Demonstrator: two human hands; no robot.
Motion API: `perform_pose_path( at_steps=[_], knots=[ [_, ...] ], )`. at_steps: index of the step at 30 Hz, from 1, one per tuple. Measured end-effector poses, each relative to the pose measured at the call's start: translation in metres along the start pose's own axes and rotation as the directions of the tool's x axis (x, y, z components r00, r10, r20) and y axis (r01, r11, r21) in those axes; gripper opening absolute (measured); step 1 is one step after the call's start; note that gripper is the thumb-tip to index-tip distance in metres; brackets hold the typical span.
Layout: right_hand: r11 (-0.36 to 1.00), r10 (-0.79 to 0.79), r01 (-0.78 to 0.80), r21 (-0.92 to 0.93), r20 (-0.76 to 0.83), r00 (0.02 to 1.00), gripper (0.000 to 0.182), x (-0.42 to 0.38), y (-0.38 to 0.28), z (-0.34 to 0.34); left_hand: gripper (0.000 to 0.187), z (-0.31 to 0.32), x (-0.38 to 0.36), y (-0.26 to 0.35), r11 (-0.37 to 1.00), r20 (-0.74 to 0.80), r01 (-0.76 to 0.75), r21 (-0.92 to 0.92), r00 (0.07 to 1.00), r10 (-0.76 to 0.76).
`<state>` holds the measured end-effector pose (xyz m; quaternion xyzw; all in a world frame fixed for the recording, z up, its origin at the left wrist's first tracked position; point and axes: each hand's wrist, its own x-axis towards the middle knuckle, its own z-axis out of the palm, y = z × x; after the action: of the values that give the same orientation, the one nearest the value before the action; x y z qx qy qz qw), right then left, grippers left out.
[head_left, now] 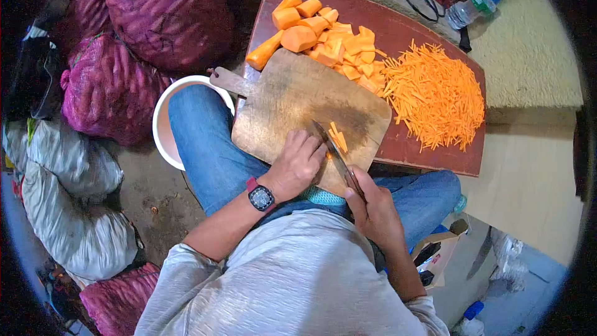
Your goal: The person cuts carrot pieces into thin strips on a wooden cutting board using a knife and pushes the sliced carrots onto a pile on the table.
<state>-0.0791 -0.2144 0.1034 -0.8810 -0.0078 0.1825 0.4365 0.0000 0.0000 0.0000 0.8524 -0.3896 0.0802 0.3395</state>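
Observation:
My right hand (pixel 375 207) grips the handle of a kitchen knife (pixel 339 160), its blade slanting away across the wooden cutting board (pixel 280 99). Left of the blade, my left hand (pixel 298 165) is closed with curled fingers over a carrot piece (pixel 328 156), mostly hidden under the fingertips. A few cut carrot sticks (pixel 337 137) lie on the blade's right side. Beyond the board sit carrot chunks (pixel 299 38) and carrot slices (pixel 345 50). A large heap of carrot strips (pixel 435 96) lies to the right.
The board rests on a reddish-brown table (pixel 407 18) at my knees. A white tub (pixel 163 121) stands beside my left leg. Purple mesh sacks (pixel 168 15) and white sacks (pixel 74 224) fill the left. A plastic bottle (pixel 476 5) lies at the back right.

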Motion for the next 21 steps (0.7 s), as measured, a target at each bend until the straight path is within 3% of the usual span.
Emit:
perform_pose_path(
  at_steps=[2,3,5,9,11,14,21],
  knots=[
    [0.999,0.035,-0.035,-0.017,-0.007,0.999,0.050,0.007,-0.010,-0.003,0.052,-0.001,0.004,0.006,1.000,-0.038,-0.015,0.000,0.999,0.015],
    [0.998,-0.026,0.027,0.049,-0.030,0.999,0.050,0.037,-0.010,0.023,0.052,-0.018,-0.003,-0.021,0.996,0.000,-0.043,0.082,0.999,0.043],
    [0.998,-0.061,0.061,-0.003,-0.045,0.997,0.048,0.046,-0.013,0.018,0.049,-0.015,-0.001,-0.017,0.999,-0.022,-0.024,0.041,0.999,0.025],
    [0.998,-0.053,0.054,0.028,-0.038,0.998,0.046,0.015,-0.001,0.011,0.047,-0.010,0.003,-0.010,0.999,-0.007,-0.011,0.041,1.000,0.011],
    [0.999,0.043,-0.042,0.014,-0.039,0.998,0.046,0.004,0.000,0.013,0.045,-0.007,0.003,-0.007,0.999,-0.019,-0.024,0.030,1.000,0.025],
    [0.998,0.064,-0.064,-0.016,0.012,0.998,0.044,0.024,-0.014,0.002,0.044,-0.004,0.003,-0.001,1.000,-0.021,-0.012,0.006,1.000,0.012],
    [1.000,-0.023,0.023,0.004,-0.073,0.997,0.042,0.003,0.000,0.009,0.039,0.000,0.002,-0.002,0.999,-0.063,-0.037,0.037,0.997,0.040]
  ],
)
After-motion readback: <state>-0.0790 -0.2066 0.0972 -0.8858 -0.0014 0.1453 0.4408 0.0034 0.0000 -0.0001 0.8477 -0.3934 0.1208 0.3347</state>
